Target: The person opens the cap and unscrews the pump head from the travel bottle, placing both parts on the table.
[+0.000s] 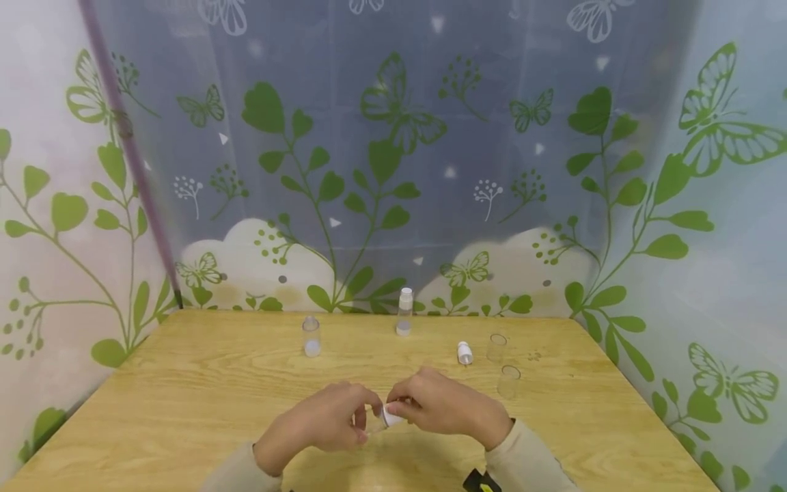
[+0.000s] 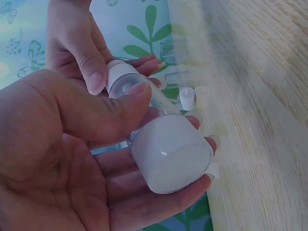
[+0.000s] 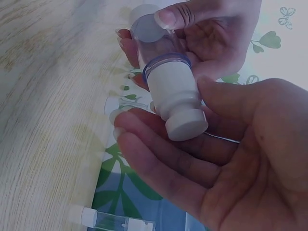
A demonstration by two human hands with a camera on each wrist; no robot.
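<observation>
Between the two hands, tilted over the near part of the wooden table (image 1: 246,383), is a clear pump bottle (image 2: 166,102) with a white base (image 2: 173,154). The left hand (image 1: 335,418) grips its clear body, thumb on the near side and fingers underneath. At the other end, the right hand (image 1: 445,404) pinches the white pump top (image 3: 174,86) with thumb and fingers. A dark ring edges the body where this top meets it. In the right wrist view, the right fingers lie behind and below the stepped white end.
Two more bottles stand beyond the hands, one at the left (image 1: 311,338) with a clear cap, another farther back (image 1: 404,313). Toward the right are a loose white pump top (image 1: 464,353) and two clear caps (image 1: 496,348). A patterned curtain (image 1: 381,171) rises behind the table.
</observation>
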